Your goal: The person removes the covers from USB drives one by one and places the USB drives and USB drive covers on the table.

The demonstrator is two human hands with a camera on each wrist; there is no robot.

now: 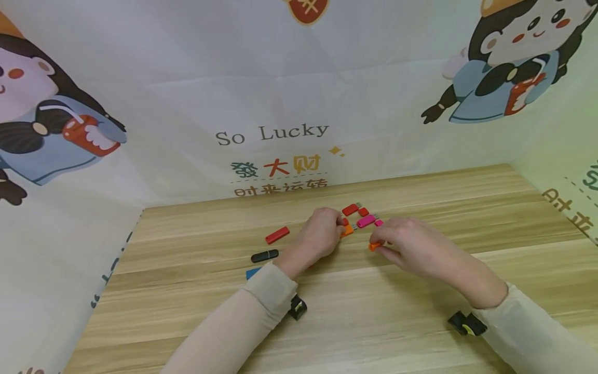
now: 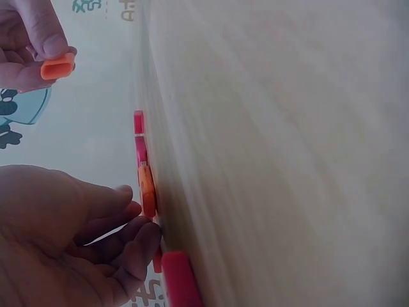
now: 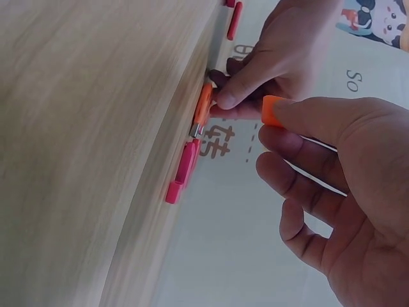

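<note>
My left hand (image 1: pixel 322 231) pinches an orange USB stick (image 1: pixel 347 230) at its rear end, with the metal plug uncovered and pointing right. In the right wrist view, the thumb presses on that stick (image 3: pixel 203 103), which lies low at the tabletop. Between thumb and index finger, my right hand (image 1: pixel 416 244) holds a small orange cap (image 3: pixel 273 111), apart from the stick. The cap's hollow end (image 2: pixel 57 66) shows in the left wrist view. Just beyond lie a pink USB stick (image 1: pixel 366 221) with its pink cap (image 1: pixel 379 223) off, and a red USB stick (image 1: pixel 350 209) beside its red cap (image 1: pixel 363 212).
Left of my left hand, a red stick (image 1: pixel 277 235), a black stick (image 1: pixel 264 255) and a partly hidden blue piece (image 1: pixel 253 272) lie in a rough column. A printed cloth backdrop (image 1: pixel 187 130) borders the wooden table (image 1: pixel 187 311) at the back and sides.
</note>
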